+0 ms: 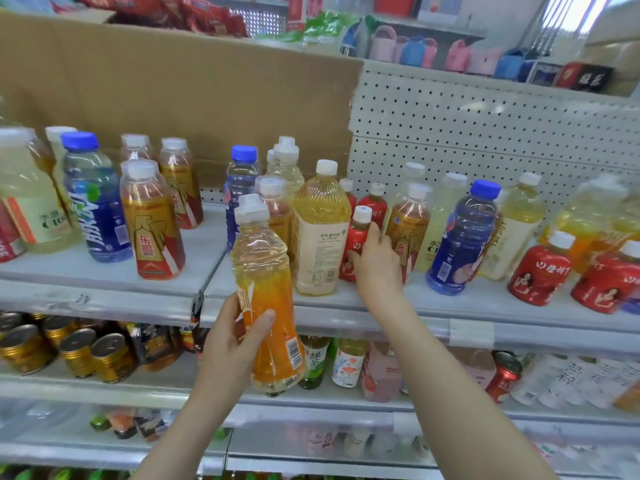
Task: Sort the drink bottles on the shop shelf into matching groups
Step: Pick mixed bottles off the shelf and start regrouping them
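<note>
Risk: right grip (375, 263) curls round small red bottle (354, 237) wedged between neighbours; pulling could topple tall yellow bottle (320, 233). Left grip (235, 344) holds orange bottle (266, 271) low, may slip.

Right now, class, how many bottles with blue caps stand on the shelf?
3: left bottle, middle bottle at the back, right bottle. More could be hidden.

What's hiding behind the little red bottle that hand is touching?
Behind the small red white-capped bottle in the right hand stand two more small red bottles; their lower halves are covered, and anything farther back is hidden.
</note>
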{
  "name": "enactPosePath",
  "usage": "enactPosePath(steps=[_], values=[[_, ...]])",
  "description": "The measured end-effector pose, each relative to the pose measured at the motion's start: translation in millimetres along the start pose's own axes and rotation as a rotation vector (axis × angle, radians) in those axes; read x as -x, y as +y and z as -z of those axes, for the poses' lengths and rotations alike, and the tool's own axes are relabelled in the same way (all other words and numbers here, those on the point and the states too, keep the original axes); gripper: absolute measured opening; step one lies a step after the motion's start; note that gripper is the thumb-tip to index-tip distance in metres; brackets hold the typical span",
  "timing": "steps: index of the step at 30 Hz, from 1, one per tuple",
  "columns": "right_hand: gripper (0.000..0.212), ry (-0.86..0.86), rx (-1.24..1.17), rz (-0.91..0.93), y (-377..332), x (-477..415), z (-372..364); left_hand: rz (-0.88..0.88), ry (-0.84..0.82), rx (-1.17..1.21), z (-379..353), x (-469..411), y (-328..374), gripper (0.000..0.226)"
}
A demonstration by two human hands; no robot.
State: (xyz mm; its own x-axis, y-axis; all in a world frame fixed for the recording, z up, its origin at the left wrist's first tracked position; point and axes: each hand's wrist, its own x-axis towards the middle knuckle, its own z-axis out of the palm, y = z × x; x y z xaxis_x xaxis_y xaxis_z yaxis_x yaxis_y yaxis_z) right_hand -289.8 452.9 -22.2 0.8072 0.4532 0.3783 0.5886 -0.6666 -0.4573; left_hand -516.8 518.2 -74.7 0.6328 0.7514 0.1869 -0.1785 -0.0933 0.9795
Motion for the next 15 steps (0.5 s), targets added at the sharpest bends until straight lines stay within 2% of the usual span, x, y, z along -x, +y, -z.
enactPosePath(steps=[3,6,9,11,12,15], values=[[0.067,0.031,0.084,0.038,-4.0,-6.4,-6.0,-0.026,0.007,0.005,0.5,1.2,3.8,0.043],[0.065,0.101,0.018,0.049,2.5,-2.2,-6.8,-0.026,-0.004,-0.003,-0.7,2.7,5.5,0.039],[0.057,0.405,-0.139,0.119,19.9,11.5,2.5,-0.015,-0.021,-0.004,-2.6,1.3,3.5,0.038],[0.066,0.526,-0.263,0.058,35.6,8.9,11.4,-0.017,-0.030,-0.009,-4.9,0.0,0.6,0.055],[0.075,0.495,-0.337,-0.005,45.3,1.8,12.5,-0.010,-0.032,-0.005,-6.7,-0.6,-0.4,0.063],[0.099,0.205,-0.477,-0.170,64.1,-19.1,7.8,0.009,-0.032,0.032,-13.0,-1.9,0.5,0.072]])
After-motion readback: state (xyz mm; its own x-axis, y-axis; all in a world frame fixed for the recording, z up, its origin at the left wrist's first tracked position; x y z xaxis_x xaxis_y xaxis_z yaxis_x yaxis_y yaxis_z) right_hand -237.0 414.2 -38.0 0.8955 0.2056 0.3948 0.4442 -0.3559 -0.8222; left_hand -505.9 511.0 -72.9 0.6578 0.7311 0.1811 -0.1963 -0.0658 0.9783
